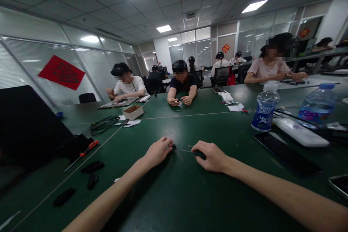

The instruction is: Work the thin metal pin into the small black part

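Over the green table (pixel 174 195), my left hand (pixel 160 151) pinches a small black part (pixel 174 146) between thumb and fingers. The part is too small to name further. My right hand (pixel 210 156) is wrapped round the dark handle of a small screwdriver (pixel 200 154). Its thin metal shaft points left, toward the black part, and a short gap seems to separate the two. Most of the handle is hidden by my fingers.
At left, an orange-handled screwdriver (pixel 89 148) and several black pieces (pixel 64 197) lie near a dark screen (pixel 35 127). Ahead stand a small open box (pixel 133 112) and coiled cable (pixel 104 126). A bottle (pixel 265 110) and black phone (pixel 288 155) are at right. Co-workers sit opposite.
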The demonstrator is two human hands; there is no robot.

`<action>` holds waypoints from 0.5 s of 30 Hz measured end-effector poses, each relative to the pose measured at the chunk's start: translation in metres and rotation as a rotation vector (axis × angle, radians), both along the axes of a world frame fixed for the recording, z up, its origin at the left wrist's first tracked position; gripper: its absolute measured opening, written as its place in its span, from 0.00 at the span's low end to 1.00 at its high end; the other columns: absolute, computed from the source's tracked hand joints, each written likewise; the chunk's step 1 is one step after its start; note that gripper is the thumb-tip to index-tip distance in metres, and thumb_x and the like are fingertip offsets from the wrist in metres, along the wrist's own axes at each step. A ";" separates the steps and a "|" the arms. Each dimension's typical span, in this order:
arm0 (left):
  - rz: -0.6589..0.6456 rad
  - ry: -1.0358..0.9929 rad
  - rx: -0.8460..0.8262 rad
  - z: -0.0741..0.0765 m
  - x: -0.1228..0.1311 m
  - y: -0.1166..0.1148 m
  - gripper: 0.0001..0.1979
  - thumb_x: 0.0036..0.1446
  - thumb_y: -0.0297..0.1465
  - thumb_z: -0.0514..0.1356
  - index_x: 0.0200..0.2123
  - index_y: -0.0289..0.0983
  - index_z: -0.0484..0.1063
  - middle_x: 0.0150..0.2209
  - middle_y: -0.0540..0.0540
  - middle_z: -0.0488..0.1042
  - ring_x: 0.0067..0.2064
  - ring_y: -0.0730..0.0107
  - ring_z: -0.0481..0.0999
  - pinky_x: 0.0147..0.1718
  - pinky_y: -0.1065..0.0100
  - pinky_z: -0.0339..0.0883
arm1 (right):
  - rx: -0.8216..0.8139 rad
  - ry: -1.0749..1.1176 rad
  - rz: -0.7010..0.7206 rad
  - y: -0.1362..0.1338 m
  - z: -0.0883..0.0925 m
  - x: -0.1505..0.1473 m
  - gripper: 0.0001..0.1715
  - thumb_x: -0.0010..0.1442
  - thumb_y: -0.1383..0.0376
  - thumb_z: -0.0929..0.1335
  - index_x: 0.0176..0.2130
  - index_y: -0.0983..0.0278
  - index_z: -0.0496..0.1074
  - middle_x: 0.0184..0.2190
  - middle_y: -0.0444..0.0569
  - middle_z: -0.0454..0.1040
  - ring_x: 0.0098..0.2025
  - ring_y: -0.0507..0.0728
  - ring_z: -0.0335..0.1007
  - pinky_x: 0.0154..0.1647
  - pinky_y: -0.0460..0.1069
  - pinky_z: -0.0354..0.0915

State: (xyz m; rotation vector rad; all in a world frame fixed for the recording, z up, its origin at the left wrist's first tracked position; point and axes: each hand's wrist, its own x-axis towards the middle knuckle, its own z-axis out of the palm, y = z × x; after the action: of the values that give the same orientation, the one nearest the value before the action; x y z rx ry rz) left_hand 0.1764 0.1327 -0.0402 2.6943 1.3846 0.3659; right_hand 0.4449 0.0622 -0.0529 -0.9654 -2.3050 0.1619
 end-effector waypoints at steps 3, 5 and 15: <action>-0.015 -0.039 0.000 -0.002 -0.002 -0.003 0.10 0.60 0.38 0.50 0.39 0.42 0.67 0.40 0.47 0.68 0.38 0.67 0.70 0.39 0.68 0.62 | -0.015 0.001 0.004 0.001 0.000 0.000 0.14 0.55 0.71 0.66 0.44 0.65 0.67 0.38 0.48 0.70 0.36 0.52 0.66 0.35 0.47 0.65; 0.003 -0.077 -0.003 -0.005 -0.003 -0.002 0.10 0.60 0.37 0.50 0.39 0.41 0.67 0.40 0.47 0.69 0.39 0.66 0.70 0.39 0.67 0.62 | -0.026 0.000 0.009 0.001 0.001 0.000 0.14 0.56 0.70 0.66 0.44 0.65 0.67 0.38 0.48 0.70 0.36 0.52 0.66 0.35 0.46 0.65; 0.051 -0.023 -0.107 0.004 -0.051 -0.017 0.14 0.58 0.38 0.52 0.45 0.42 0.70 0.45 0.45 0.68 0.43 0.64 0.71 0.41 0.66 0.66 | -0.068 0.023 0.037 0.003 0.001 0.002 0.13 0.57 0.71 0.66 0.44 0.66 0.67 0.38 0.48 0.69 0.35 0.51 0.67 0.34 0.45 0.65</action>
State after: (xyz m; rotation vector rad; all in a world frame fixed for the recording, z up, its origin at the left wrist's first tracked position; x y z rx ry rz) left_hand 0.1256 0.1157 -0.0364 2.5657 1.4255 0.3167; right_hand 0.4473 0.0657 -0.0516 -0.9493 -2.3103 0.2667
